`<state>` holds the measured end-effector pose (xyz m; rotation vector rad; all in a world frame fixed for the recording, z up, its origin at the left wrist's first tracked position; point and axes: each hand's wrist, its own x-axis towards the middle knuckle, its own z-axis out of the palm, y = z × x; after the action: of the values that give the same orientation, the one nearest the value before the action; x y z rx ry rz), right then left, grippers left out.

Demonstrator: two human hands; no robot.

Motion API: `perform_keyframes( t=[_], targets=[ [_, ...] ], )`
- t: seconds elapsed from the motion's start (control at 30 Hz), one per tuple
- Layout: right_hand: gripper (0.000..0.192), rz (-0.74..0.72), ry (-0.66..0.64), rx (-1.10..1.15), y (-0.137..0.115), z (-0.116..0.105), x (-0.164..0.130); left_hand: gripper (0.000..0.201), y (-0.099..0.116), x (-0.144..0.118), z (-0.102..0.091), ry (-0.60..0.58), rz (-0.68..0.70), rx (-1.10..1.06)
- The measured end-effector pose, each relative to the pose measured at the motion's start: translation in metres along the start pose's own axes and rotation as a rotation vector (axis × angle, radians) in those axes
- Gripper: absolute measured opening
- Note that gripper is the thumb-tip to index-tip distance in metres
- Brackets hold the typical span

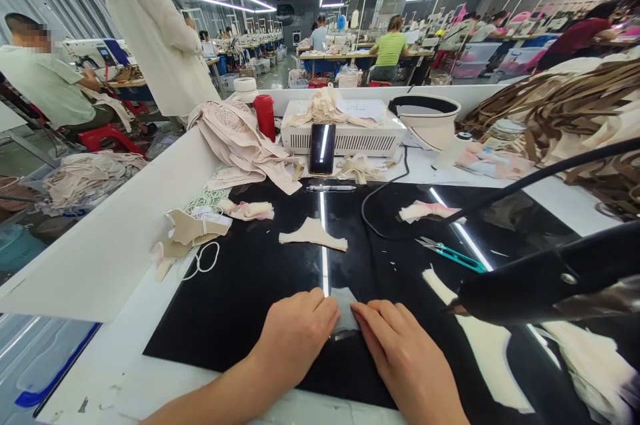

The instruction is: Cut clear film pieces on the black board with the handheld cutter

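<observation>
A small pale grey, thin sheet-like piece (344, 310) lies on the glossy black mat (210, 325) between my hands. My left hand (299, 326) is closed at its left edge, fingers curled and thumb hidden. At the right edge, my right hand (400, 345) pinches the piece with thumb and fingertips together. Farther back on the mat rests a curved cream fabric piece (314, 233), apart from both hands. Right of my right hand lie a long cream fabric cut-out (487, 352) and turquoise thread snips (453, 254).
A black-cased tool (545, 278) with a cable juts in from the right above the mat. A phone (322, 148) leans on a white vented box (360, 135). Beige fabric strips (245, 138) are heaped at back left, and brown straps (565, 102) at back right. A person (157, 38) stands beyond the left partition.
</observation>
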<state>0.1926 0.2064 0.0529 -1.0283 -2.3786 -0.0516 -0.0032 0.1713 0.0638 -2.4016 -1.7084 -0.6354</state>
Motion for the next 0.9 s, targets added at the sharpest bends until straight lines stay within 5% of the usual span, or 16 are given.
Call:
perform_keyframes(
  t=[0.43, 0.9],
  targets=[
    [0.032, -0.027, 0.015, -0.040, -0.003, -0.001, 0.002, 0.024, 0.008, 0.006, -0.005, 0.075, 0.237, -0.105],
    [0.030, -0.006, 0.005, 0.004, -0.004, 0.001, 0.001, 0.027, 0.008, 0.005, -0.003, 0.118, 0.273, -0.071]
  ],
)
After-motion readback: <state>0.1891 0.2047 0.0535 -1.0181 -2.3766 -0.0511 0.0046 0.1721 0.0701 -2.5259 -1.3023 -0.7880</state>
